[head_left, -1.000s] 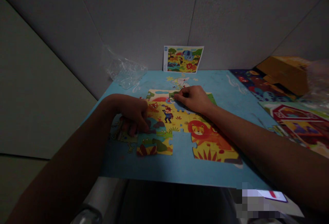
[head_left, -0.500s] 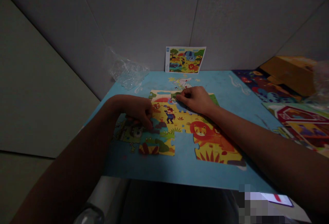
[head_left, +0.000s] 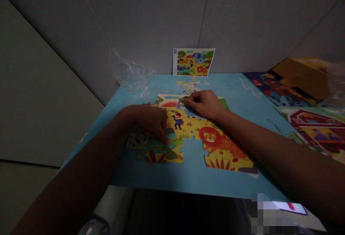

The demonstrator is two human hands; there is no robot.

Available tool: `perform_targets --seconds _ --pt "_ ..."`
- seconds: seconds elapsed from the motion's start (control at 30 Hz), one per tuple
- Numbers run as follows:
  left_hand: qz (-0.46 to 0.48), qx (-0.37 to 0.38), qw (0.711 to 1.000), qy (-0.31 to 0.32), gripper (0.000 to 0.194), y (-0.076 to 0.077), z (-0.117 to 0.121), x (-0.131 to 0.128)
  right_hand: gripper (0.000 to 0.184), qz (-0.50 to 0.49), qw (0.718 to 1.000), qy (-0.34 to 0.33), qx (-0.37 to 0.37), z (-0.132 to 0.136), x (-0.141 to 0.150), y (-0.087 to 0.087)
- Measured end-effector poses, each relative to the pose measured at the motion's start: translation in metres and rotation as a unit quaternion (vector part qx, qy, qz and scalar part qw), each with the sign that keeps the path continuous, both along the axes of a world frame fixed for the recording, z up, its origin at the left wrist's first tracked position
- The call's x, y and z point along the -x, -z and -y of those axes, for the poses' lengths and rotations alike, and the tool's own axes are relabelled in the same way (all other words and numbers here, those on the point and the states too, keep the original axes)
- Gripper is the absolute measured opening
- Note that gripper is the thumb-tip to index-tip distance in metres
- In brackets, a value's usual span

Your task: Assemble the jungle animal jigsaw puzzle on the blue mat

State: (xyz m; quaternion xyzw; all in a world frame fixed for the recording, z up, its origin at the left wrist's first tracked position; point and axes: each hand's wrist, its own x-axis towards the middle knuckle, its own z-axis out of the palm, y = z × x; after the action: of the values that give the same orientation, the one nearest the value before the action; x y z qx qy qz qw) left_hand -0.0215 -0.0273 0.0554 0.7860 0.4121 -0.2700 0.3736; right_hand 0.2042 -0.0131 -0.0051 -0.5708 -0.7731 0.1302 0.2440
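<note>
A colourful animal jigsaw puzzle (head_left: 195,123) lies partly joined on the light blue tabletop, with a gap at its lower middle between the crocodile part and the lion part. My left hand (head_left: 155,121) is over the puzzle's left side, fingers curled in and thumb pointing down at the crocodile piece (head_left: 174,153). Nothing shows in that hand. My right hand (head_left: 206,103) rests on the upper part, over the elephant, with thumb and fingertips drawn together near the top edge. Whether it pinches a piece is hidden. My right forearm passes over the lion's side (head_left: 218,152).
A picture card (head_left: 193,62) of the same scene leans on the wall behind. Clear plastic wrapping (head_left: 134,78) lies at the back left. To the right are an orange-brown box (head_left: 304,78) and a printed board (head_left: 318,127). A phone (head_left: 292,208) lies below the table's front edge.
My left hand has moved right and slightly towards me, its thumb now over the crocodile part. My right hand stays in nearly the same place.
</note>
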Motion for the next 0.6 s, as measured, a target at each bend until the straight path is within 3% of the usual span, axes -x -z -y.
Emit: perform_targets --seconds 0.6 --pt "-0.015 0.012 1.000 0.012 0.049 0.0032 -0.0044 0.0047 0.035 0.011 1.000 0.006 -0.002 0.0003 0.0002 -0.0005"
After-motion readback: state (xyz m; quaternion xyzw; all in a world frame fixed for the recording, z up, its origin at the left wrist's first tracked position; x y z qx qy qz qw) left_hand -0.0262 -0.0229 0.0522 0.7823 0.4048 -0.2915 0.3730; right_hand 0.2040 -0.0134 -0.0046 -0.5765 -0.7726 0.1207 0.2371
